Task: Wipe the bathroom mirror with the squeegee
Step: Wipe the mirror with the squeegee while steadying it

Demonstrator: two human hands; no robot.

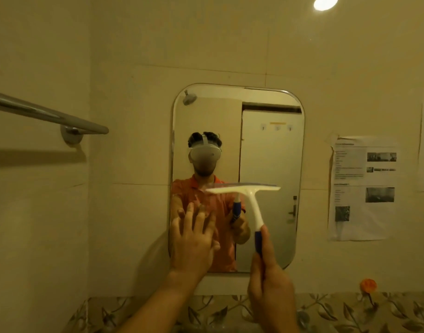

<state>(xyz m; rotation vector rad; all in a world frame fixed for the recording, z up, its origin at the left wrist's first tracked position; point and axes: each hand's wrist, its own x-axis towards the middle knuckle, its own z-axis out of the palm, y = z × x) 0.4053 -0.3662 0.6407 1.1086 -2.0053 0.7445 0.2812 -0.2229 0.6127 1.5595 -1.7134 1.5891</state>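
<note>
The bathroom mirror [271,150], tall with rounded corners, hangs on the tiled wall straight ahead. My right hand [271,287] grips the blue handle of a white squeegee [250,198], whose blade lies level across the lower middle of the glass. Whether the blade touches the glass cannot be told. My left hand [194,241] is raised with its fingers spread in front of the mirror's lower left part, to the left of the squeegee. The glass reflects a person in an orange shirt with a headset, both hands and a door.
A metal towel rail [47,114] juts from the wall at the left. Printed paper sheets [363,188] are stuck to the wall right of the mirror. A small white shelf [220,284] sits under the mirror. A patterned tile band [350,311] runs below, with an orange hook [368,284].
</note>
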